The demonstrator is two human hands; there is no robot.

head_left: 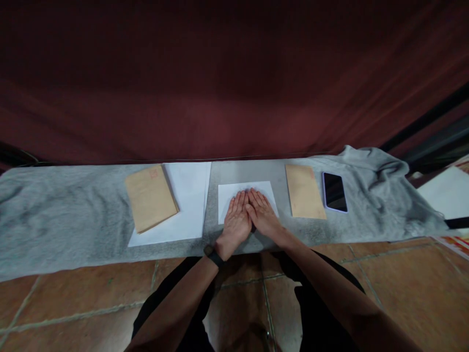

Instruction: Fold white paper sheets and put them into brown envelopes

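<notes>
A white sheet of paper [224,195] lies flat on the grey cloth in the middle. My left hand [237,217] rests palm down on it with the fingers stretched out. Beside it, touching it, my right hand [263,215] also lies flat, its fingertips meeting the left fingers near the middle of the paper. Both hands cover the lower central part of the sheet. Neither one grips anything. To the right of the paper is a single brown envelope [305,191].
Several brown envelopes [152,200] sit stacked at the left, overlapping larger white sheets [190,205]. A phone [334,191] lies at the right. Grey cloth [73,220] covers the narrow bench, bunched at its right end. A dark red curtain [220,98] hangs behind; tiled floor [91,293] is below.
</notes>
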